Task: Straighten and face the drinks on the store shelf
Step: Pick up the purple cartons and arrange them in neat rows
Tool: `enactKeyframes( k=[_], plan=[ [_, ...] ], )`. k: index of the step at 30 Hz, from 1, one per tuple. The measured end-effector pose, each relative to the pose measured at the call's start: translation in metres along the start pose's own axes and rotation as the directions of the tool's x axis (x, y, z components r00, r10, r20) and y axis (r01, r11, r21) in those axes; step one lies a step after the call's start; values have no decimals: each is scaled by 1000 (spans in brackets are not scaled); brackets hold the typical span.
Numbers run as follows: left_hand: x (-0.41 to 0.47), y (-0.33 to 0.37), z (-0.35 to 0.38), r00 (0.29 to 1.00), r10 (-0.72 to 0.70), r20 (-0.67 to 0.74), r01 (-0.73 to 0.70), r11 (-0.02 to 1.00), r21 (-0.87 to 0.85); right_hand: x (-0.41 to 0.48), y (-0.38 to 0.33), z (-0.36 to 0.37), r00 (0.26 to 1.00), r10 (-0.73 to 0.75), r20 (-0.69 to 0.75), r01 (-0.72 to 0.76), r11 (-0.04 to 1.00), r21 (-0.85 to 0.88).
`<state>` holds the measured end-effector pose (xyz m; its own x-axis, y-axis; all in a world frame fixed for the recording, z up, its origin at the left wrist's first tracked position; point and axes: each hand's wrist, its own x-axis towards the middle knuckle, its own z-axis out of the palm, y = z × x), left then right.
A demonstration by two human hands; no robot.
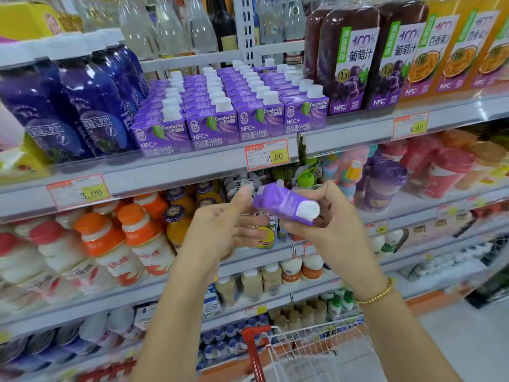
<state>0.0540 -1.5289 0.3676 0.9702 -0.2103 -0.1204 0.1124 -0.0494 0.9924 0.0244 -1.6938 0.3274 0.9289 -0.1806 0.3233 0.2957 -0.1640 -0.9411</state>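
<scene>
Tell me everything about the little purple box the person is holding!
The purple carton is a small drink box that looks like coated cardboard, with a round white cap on top. It lies tipped on its side, cap toward the camera, and its print is too blurred to read. The right hand grips it from underneath. The left hand is open beside it, thumb at its far end. It is held in the air below the shelf of matching cartons.

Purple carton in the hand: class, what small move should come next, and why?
Probably turn the purple carton upright, cap up, label forward. The right hand holds it tipped over, cap toward the camera, while the shelf cartons stand upright facing out.
</scene>
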Motion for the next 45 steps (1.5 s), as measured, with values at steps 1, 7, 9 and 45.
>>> enactKeyframes(
  k=[1, 7, 9, 45],
  plan=[
    [-1, 2, 1, 1000, 1, 11, -2, 1000, 9, -1, 0, 1, 998, -60, 7, 60, 996, -71],
    [-3, -1, -2, 998, 34, 54, -36, 999, 32, -5, -8, -10, 980, -93, 175, 122, 980, -160],
    [-6, -1, -2, 995, 52, 90, -53, 998, 15, -8, -12, -13, 977, -44, 211, 58, 996, -60],
    [56, 144, -2, 460, 680, 571, -690, -131, 712, 112, -101, -10, 989, 128, -76, -120, 988, 94]
  ],
)
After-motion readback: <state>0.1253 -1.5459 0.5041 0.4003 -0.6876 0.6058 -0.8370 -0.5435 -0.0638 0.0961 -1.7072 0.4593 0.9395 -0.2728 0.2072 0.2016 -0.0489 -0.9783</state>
